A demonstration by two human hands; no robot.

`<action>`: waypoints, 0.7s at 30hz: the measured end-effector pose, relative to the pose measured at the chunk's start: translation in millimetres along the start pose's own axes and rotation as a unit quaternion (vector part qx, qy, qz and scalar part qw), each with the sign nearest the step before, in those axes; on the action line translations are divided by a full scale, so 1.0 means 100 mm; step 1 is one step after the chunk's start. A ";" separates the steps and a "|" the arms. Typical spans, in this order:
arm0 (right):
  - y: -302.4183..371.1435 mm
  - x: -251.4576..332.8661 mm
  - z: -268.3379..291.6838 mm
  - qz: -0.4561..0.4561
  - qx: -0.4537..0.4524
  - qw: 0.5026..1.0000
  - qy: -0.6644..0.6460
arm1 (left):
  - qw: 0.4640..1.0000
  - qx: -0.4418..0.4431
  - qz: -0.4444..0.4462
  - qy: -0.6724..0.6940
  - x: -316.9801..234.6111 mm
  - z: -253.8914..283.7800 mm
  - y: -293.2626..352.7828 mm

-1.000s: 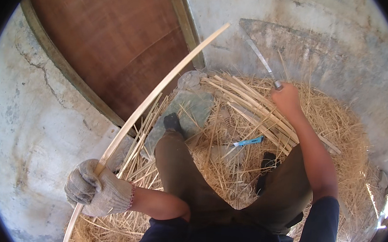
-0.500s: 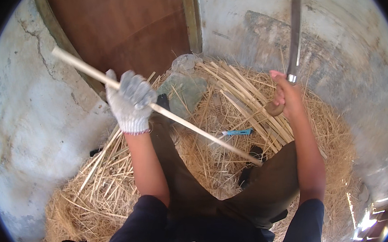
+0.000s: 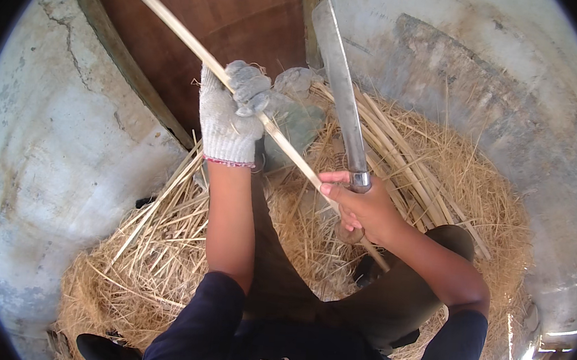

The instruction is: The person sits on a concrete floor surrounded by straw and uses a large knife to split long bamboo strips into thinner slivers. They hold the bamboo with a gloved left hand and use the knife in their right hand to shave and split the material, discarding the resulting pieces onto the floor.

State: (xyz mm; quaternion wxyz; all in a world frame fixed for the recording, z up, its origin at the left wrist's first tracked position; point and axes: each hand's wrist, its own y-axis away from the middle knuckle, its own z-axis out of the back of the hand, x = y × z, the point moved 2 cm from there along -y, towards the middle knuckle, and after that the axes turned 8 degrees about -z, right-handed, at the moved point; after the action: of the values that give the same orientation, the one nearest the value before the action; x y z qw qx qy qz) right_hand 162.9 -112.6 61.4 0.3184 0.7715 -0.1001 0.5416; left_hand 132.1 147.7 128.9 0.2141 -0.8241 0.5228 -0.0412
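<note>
Above straw (image 3: 110, 301), left fingers (image 3: 250, 89) curl round a strip (image 3: 286, 145), right fingers (image 3: 335, 176) an upraised knife (image 3: 344, 89).

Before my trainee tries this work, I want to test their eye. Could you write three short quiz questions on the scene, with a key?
1. Which hand is bare, the left hand or the right hand?
2. True or false: the right hand grips the long knife by its blade.
3. What does the left hand grip?
A) the long knife
B) the pale strip
C) a rope

Key:
1. The right hand.
2. False; it grips the handle.
3. B.
</note>
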 end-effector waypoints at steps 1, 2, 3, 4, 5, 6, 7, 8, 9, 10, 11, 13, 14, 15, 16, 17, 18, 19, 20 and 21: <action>-0.02 0.01 0.00 0.000 -0.012 1.000 0.009 | 1.000 0.009 0.006 0.013 -0.03 0.01 0.01; -0.04 0.00 0.01 -0.007 -0.006 1.000 0.001 | 0.999 0.019 0.012 0.028 -0.04 -0.01 0.01; -0.06 -0.02 0.03 -0.014 0.000 1.000 -0.007 | 0.998 0.030 0.018 0.044 -0.04 -0.02 0.02; -0.07 -0.04 0.04 -0.020 0.005 1.000 -0.016 | 0.999 0.021 0.000 0.041 -0.01 -0.02 0.05; -0.07 -0.02 0.04 -0.020 0.014 1.000 -0.013 | 0.999 0.009 -0.012 0.033 0.01 -0.04 0.06; -0.06 0.00 0.04 -0.019 0.022 1.000 -0.010 | 0.999 -0.002 -0.025 0.026 0.03 -0.05 0.06; -0.06 0.01 0.03 -0.019 0.030 0.999 -0.008 | 0.999 -0.013 -0.037 0.018 0.03 -0.05 0.06; -0.06 0.00 0.05 -0.018 0.022 1.000 -0.004 | 0.999 0.012 -0.043 -0.012 0.04 -0.01 0.05; -0.08 -0.02 0.06 -0.017 0.013 1.000 -0.001 | 0.997 0.037 -0.048 -0.042 0.04 0.06 0.02; -0.08 -0.04 0.07 -0.015 0.004 1.000 0.002 | 0.994 0.062 -0.053 -0.071 0.04 0.11 0.00; -0.08 -0.03 0.07 -0.009 -0.008 1.000 -0.010 | 0.971 -0.029 -0.154 -0.181 0.14 0.11 0.00; -0.08 0.02 0.10 0.005 -0.030 0.999 -0.033 | 0.836 -0.205 -0.337 -0.382 0.43 -0.02 0.11; -0.08 0.07 0.14 0.022 -0.027 0.998 -0.059 | 0.835 -0.199 -0.292 -0.421 0.47 0.01 0.14; -0.08 0.15 0.20 0.041 -0.027 0.995 -0.084 | 0.846 -0.203 -0.233 -0.435 0.56 0.09 0.16; -0.08 0.22 0.27 0.060 -0.027 0.992 -0.108 | 0.867 -0.168 -0.148 -0.444 0.65 0.17 0.20; -0.07 0.29 0.36 0.079 -0.023 0.987 -0.138 | 0.882 -0.128 -0.062 -0.449 0.76 0.28 0.25; -0.08 0.35 0.45 0.099 -0.017 0.981 -0.168 | 0.871 -0.059 0.018 -0.488 0.88 0.45 0.33; -0.06 0.42 0.55 0.119 -0.014 0.973 -0.196 | 0.849 0.013 0.098 -0.520 1.01 0.56 0.42; -0.03 0.50 0.63 0.133 -0.010 0.966 -0.221 | 0.814 0.088 0.127 -0.560 1.14 0.46 0.50; -0.03 0.56 0.73 0.141 -0.002 0.959 -0.244 | 0.771 0.160 0.155 -0.597 1.27 0.35 0.60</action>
State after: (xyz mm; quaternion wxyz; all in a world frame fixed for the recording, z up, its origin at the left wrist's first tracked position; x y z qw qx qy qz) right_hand 243.1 -143.5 95.3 0.2058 0.8578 -0.2839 0.3758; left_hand 148.7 24.5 53.8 0.6151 -0.5445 0.3964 0.4099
